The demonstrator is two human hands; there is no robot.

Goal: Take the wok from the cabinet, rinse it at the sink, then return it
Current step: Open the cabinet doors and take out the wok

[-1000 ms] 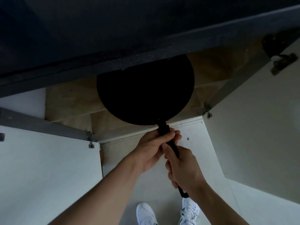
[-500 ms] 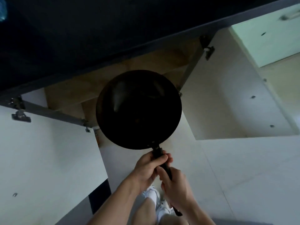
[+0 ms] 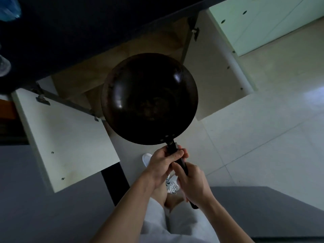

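Black wok [image 3: 149,99], round, hollow side up, held in the air in front of the open cabinet [image 3: 133,50], between its white doors [image 3: 66,137]. Left grip [image 3: 163,165] clenched round the handle [image 3: 172,147] near the pan; right grip [image 3: 191,183] clenched round it lower down.

Wok [image 3: 149,99] coloured black-brown, mottled with faint rusty specks at centre, marked by pale glints on wall. Handle [image 3: 183,165] black. Left door [image 3: 66,137] and right door [image 3: 215,76] finished white, dotted with small dark holes. Cabinet interior [image 3: 84,76] lined in tan wood grain. Countertop [image 3: 87,23] shown near-black. Floor [image 3: 263,137] tiled pale cream, crossed by thin grey grout lines. Shoe [image 3: 147,157] white. Trousers [image 3: 184,225] light grey. Bag [image 3: 8,9] tinted translucent blue.
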